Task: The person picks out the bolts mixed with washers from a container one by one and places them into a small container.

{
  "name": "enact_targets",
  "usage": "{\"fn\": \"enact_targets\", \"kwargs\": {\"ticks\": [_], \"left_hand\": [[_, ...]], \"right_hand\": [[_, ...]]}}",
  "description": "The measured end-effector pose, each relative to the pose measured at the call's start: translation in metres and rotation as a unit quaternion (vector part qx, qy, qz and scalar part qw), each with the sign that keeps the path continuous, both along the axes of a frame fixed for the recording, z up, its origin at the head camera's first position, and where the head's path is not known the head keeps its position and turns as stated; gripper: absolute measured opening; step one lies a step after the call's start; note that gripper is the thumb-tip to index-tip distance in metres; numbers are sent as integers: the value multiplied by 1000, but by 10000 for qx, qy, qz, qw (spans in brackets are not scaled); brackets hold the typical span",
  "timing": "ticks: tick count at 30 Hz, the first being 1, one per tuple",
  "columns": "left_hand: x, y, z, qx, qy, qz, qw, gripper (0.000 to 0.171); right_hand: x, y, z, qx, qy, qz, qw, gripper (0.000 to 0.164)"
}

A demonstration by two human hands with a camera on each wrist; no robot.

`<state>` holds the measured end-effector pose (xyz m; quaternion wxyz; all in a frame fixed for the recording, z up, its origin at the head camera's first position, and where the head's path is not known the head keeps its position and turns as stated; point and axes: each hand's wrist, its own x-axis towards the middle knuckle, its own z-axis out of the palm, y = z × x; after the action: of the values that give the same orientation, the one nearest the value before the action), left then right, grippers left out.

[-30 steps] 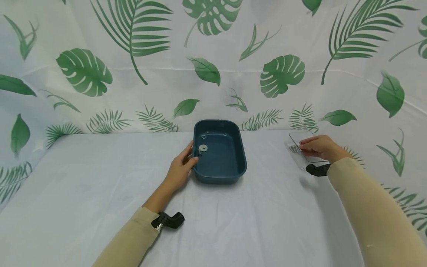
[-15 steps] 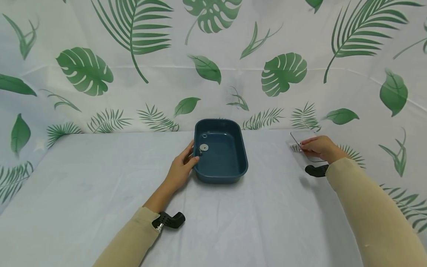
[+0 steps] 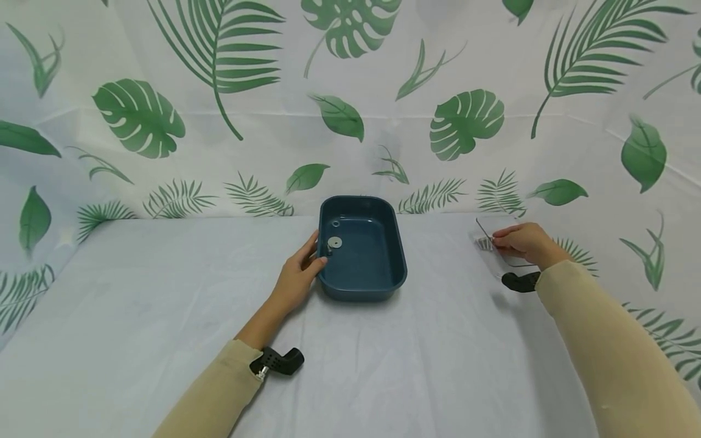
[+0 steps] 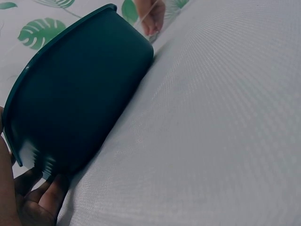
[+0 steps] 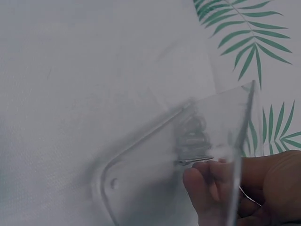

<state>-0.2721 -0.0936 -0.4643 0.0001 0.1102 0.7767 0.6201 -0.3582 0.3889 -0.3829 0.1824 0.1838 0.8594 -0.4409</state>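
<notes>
My left hand [image 3: 296, 280] grips the left wall of a deep dark-teal plastic tub [image 3: 366, 258], thumb at the rim and fingers against the outside. A pale round washer [image 3: 334, 242] lies inside the tub, with a small ring [image 3: 336, 224] behind it and a small dark piece [image 3: 329, 251] beside it. On the right, my right hand [image 3: 524, 241] reaches into a clear plastic box [image 5: 102, 181]. Thumb and fingers pinch a thin flat metal piece [image 5: 197, 160], seen edge-on. Several shiny metal pieces [image 5: 193, 133] lie just beyond the fingertips.
A white cloth [image 3: 356, 365] covers the table under both containers. Behind it hangs a white curtain [image 3: 405, 140] with green leaf prints. Black wrist mounts [image 3: 278, 361] sit on both wrists. The clear box is at the table's far right, close to the curtain.
The head view shifts very slightly. The left hand stays on the tub, and the right hand keeps its place in the clear box, its fingers moving only a little.
</notes>
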Motion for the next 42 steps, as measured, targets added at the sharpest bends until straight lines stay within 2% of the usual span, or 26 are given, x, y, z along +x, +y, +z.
{"fn": "enact_targets", "kwargs": {"ticks": [5, 9, 16, 21, 25, 31, 42], "left_hand": [[1, -1, 0, -79, -14, 5, 10000, 62], [1, -2, 0, -100, 43, 3, 9999, 63], [2, -4, -2, -111, 80, 21, 9999, 62], [2, -6, -4, -69, 96, -5, 9999, 62], [2, -6, -5, -19, 101, -17, 9999, 62], [4, -6, -4, -37, 85, -6, 10000, 62], [4, -2, -3, -121, 70, -39, 9999, 63]], "right_hand": [[1, 3, 5, -259, 242, 330, 9988, 46], [2, -4, 17, -342, 474, 579, 9966, 44], [3, -28, 43, -429, 657, 1011, 9918, 50], [4, -49, 56, -453, 795, 1367, 9864, 51], [7, -70, 65, -596, 911, 1485, 9829, 50], [9, -103, 70, -989, 1037, 1607, 9766, 47], [19, -149, 75, -994, 945, 2065, 9688, 44]]}}
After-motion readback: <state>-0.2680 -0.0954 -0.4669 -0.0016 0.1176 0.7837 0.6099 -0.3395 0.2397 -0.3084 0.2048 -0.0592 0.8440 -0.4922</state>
